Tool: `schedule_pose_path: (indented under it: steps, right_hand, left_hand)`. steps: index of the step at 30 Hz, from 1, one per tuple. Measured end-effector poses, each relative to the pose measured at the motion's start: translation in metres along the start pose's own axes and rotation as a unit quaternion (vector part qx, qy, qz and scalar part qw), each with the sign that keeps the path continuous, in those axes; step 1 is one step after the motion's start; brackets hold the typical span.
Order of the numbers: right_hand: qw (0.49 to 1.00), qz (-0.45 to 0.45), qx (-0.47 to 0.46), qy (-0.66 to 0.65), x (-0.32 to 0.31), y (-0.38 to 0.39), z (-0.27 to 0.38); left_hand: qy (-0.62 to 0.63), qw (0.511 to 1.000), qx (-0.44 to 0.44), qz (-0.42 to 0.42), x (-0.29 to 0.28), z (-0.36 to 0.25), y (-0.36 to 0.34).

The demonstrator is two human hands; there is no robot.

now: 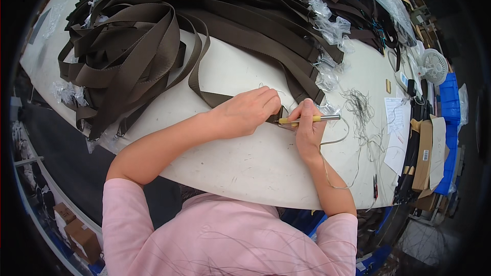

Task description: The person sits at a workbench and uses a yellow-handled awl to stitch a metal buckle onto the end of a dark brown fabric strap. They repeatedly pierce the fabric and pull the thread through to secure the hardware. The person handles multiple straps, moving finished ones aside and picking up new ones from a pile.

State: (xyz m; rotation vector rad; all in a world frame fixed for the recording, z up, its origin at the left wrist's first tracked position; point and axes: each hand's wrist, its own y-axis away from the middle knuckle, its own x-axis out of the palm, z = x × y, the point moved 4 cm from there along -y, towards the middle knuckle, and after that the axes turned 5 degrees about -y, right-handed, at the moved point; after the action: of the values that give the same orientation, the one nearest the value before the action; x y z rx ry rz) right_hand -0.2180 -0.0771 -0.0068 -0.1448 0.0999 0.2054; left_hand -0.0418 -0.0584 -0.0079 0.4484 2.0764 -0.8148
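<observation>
My left hand [251,111] is closed on the end of a dark brown webbing strap [207,96], just above the white table. My right hand [309,130] grips a slim pen-shaped tool [327,118] with a yellow and silver body. Its narrow tip points left and lies against or very close to the strap end by my left fingers; I cannot tell whether they touch. A thin pale cord [335,186] loops from around the tool's silver end and passes over my right forearm.
A tangled heap of brown straps [128,56] lies at the left. More straps [230,15] stretch across the back, with clear plastic wrap [327,20] on their ends. Loose threads [358,105], paper sheets [396,133], small snips [375,186] and a white fan [434,66] are at the right.
</observation>
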Motion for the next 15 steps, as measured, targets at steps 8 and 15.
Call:
schedule_pose_path:
  steps: [8, 15]
  right_hand:
    - [0.993, -0.043, 0.04, -0.101, -0.007, -0.021, 0.001]
    - [0.991, -0.044, 0.079, -0.097, -0.003, -0.021, -0.012]
  left_hand:
    - [0.269, 0.94, -0.21, -0.006, -0.002, 0.022, -0.001]
    - [0.213, 0.959, -0.187, -0.007, -0.002, 0.017, -0.002]
